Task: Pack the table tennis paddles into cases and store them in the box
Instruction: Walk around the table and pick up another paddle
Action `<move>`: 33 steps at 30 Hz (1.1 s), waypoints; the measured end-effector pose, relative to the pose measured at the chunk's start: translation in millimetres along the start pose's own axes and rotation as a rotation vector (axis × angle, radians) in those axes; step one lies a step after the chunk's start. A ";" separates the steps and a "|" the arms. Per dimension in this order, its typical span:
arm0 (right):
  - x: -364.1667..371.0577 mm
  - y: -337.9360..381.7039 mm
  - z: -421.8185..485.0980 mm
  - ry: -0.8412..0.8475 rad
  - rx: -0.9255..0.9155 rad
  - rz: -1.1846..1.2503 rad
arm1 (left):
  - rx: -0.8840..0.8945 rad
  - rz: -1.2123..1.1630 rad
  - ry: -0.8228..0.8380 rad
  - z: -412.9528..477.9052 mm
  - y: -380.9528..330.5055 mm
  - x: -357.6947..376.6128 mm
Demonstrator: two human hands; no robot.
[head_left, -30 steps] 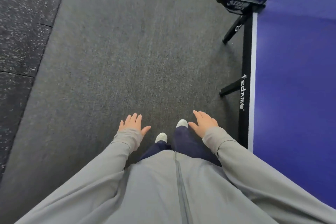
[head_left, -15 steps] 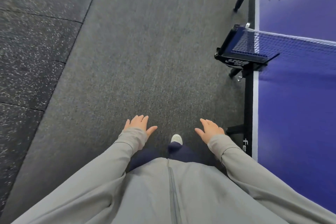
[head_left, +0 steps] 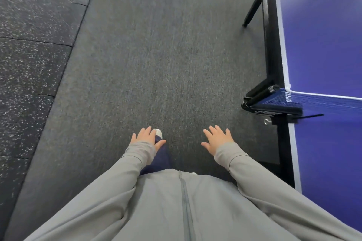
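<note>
Floor under both hands: dark grey carpet [head_left: 156, 60], fine ribbed weave, matte. Further out beyond the left hand [head_left: 146, 137], black rubber tiles [head_left: 29, 55] with white flecks, seams visible between square slabs.

Out past the right hand [head_left: 217, 140], well apart from it: blue table tennis table [head_left: 323, 45], smooth top, white edge line, black metal frame and angled leg. Net [head_left: 321, 100] of fine dark mesh with a white top band runs across it; the black clamp post [head_left: 260, 98] juts over the table edge, ahead of the right fingertips.

Both hands empty, fingers spread and loose, palms down, held low in front of the body, gripping nothing. Grey smooth-fabric sleeves [head_left: 254, 174] reach the wrists; zipped grey jacket front between them. A white shoe tip [head_left: 158, 133] shows just beyond the left hand, navy trouser leg below it.

Paddles, cases, box: none in frame; location cannot be told.
</note>
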State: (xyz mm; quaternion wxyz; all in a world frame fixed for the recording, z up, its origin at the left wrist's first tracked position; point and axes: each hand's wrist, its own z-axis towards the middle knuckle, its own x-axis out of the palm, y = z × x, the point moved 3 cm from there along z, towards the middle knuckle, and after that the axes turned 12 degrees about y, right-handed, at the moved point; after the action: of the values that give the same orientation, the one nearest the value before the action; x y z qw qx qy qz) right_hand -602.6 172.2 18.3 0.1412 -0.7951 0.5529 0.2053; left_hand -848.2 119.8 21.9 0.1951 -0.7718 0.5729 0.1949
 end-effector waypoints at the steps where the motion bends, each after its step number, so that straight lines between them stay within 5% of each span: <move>1: -15.3 9.2 7.8 -0.001 0.005 0.000 | 0.001 0.007 -0.001 11.7 10.6 -14.7; 13: -178.0 76.1 74.6 -0.019 -0.032 0.176 | 0.015 0.037 0.030 97.2 71.6 -169.4; 33: -343.4 -132.6 194.5 0.087 0.192 0.698 | 0.133 0.024 -0.009 267.4 -101.1 -434.6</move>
State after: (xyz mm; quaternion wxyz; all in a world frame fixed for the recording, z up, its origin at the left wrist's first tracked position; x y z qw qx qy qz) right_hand -615.8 588.3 13.3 0.1129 -0.5494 0.8134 0.1541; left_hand -888.1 638.4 31.0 0.2462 -0.7493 0.5929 0.1622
